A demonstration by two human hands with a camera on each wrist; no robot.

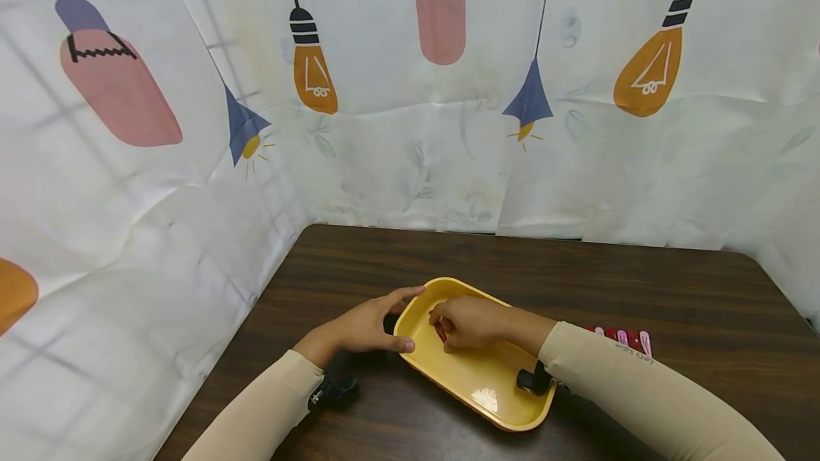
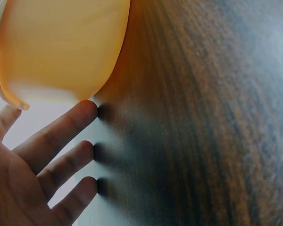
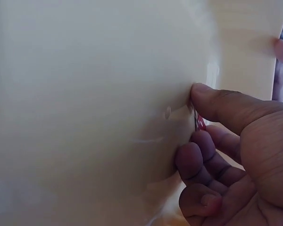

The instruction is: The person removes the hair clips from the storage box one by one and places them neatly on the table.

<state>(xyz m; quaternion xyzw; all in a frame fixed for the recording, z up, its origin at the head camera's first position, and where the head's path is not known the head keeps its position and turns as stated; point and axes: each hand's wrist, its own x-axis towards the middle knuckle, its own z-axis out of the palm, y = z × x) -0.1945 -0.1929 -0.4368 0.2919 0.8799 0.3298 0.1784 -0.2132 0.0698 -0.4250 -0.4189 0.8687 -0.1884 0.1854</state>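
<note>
A yellow plastic tray [image 1: 461, 390] lies at a slant on the table. Inside its far left part, my right hand [image 1: 470, 320] pinches a small red hair clip [image 1: 440, 331] between thumb and fingers, low over the tray floor. The right wrist view shows only a sliver of the clip [image 3: 200, 123] between the fingertips; the rest is hidden. At the tray's left end my left hand [image 1: 365, 324] is spread round the outside, thumb and fingertips right at the rim. In the left wrist view, those fingers [image 2: 61, 132] are straight, with their tips near the table.
Several red and pink hair clips [image 1: 634, 340] lie in a row on the dark wooden table [image 1: 410, 251], partly behind the right sleeve [image 1: 615, 368]. A printed white sheet [image 1: 397, 162] stands behind and to the left of the table.
</note>
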